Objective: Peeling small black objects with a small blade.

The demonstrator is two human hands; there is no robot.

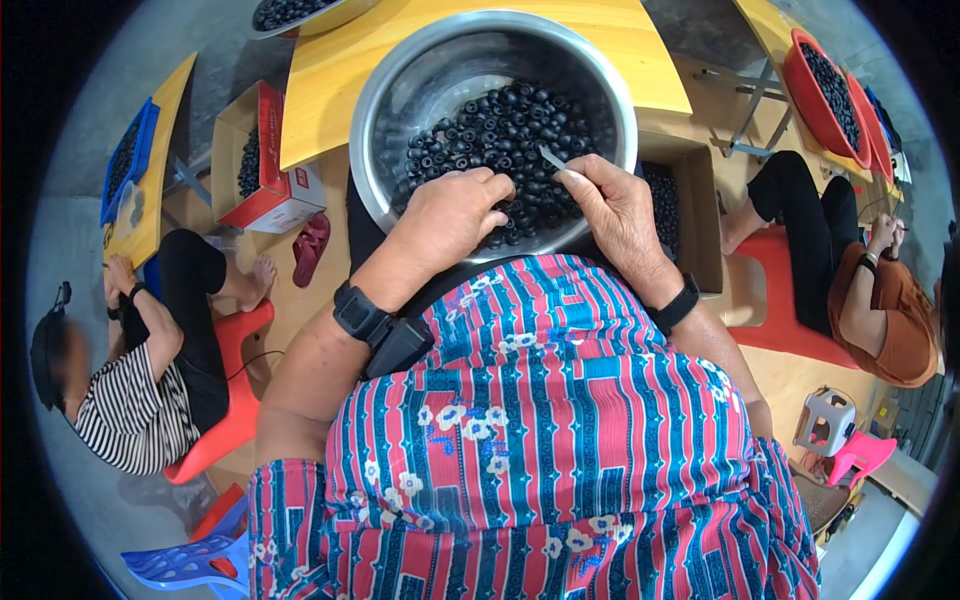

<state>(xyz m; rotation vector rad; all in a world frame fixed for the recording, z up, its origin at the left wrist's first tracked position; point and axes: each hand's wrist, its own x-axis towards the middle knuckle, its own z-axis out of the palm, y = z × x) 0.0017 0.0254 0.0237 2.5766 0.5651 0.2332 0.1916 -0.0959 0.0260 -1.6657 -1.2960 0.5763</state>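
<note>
Nearest, along the bottom of the frame, came the striped, flowered top (540,430), a black wristband on each arm leading straight up to the action! At centre, the left hand (450,215) was in close, fingers curled narrow over the small dark pieces (530,115); whether it gripped one, the fingers hid, so I couldn't tell. Just across from it, the right hand (615,205) had a firm pinch, thumb against finger, on a slim, flat, pale tool (551,157).

And here was the relation that mattered: the tool sat between the hands, its long axis slanting from the right fingertips toward the upper left, its free end near the left fingertips, which lay lower and to the left of it. The right hand, the one holding it, was plainly the nearer. Beneath both hands, the pieces heaped up inside the wide steel bowl (362,150), many showing a round hole.

Farther out, the yellow table (320,110) spread behind the bowl, a red-sided carton (270,135) standing left of it. Out wide, a seated person in stripes (140,400) held the left edge, another in orange-brown (890,320) the right, near a red basin (800,95) at upper right.
</note>
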